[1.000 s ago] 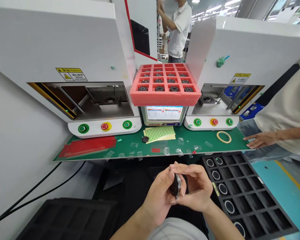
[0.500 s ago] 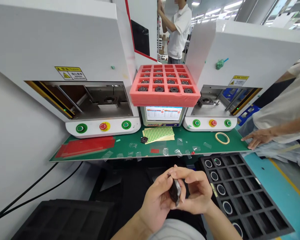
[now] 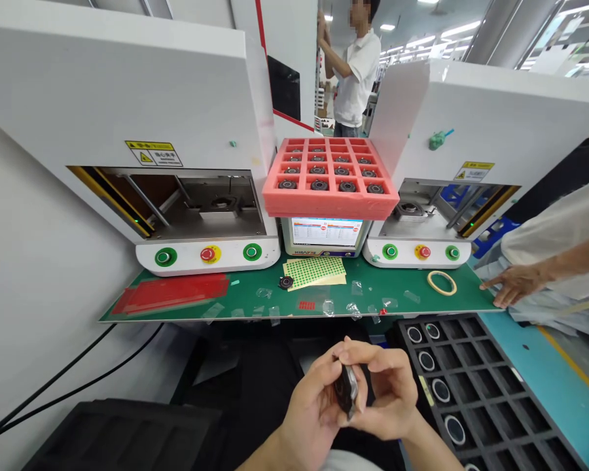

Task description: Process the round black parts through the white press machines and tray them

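- Left hand [image 3: 310, 407] and right hand [image 3: 391, 392] pinched a dark part [image 3: 343, 391] between curled fingers, not set down.
- Right of the grip, ringed parts [image 3: 440, 390] occupied some pockets of a black tray [image 3: 495, 367].

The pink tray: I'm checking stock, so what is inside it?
Dark round parts sit in the pink tray, one in each front-row compartment and more behind. The floors beneath the parts are covered, and walls partly hide the back row.
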Tool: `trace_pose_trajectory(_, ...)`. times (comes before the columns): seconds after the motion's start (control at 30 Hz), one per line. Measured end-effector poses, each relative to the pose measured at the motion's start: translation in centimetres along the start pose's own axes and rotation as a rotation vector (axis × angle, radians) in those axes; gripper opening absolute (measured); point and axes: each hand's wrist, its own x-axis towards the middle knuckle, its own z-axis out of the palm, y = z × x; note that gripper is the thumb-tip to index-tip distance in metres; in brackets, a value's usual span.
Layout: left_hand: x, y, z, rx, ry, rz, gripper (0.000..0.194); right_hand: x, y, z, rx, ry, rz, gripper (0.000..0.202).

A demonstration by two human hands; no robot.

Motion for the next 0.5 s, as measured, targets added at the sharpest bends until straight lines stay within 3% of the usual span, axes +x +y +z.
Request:
trace_pose_trajectory(0.2,0.5,-0.2,-0.6,0.036,0.014,0.032,0.028,0.1,0.7,0.3,-0.016,0.027,0.011,0.051)
trace_pose_trajectory(0.3,1.1,-0.3,-1.7,0.223,-0.048,0.024,0.036,0.0,1.3,-0.1,-0.001,0.050,0.052,0.052)
trace_pose_trajectory(0.37,2.1,0.5,-3.3,0.522,-0.077,0.039,0.047,-0.2,1.7,-0.7,-0.016,0.093,0.107,0.052)
trace_pose_trajectory(0.4,2.8,1.3,-4.4,0.772,-0.024,0.077,0.050,-0.3,1.8,-1.0,-0.033,0.122,0.131,0.052)
trace_pose_trajectory(0.43,3.8,2.4,-5.7,1.054,0.071,0.129,0.050,-0.6,2.0,-1.4,-0.053,0.150,0.150,0.052)
trace_pose_trajectory(0.5,6.3,5.3,-8.9,1.717,0.464,0.245,0.039,-1.1,2.2,-2.1,-0.096,0.190,0.172,0.052)
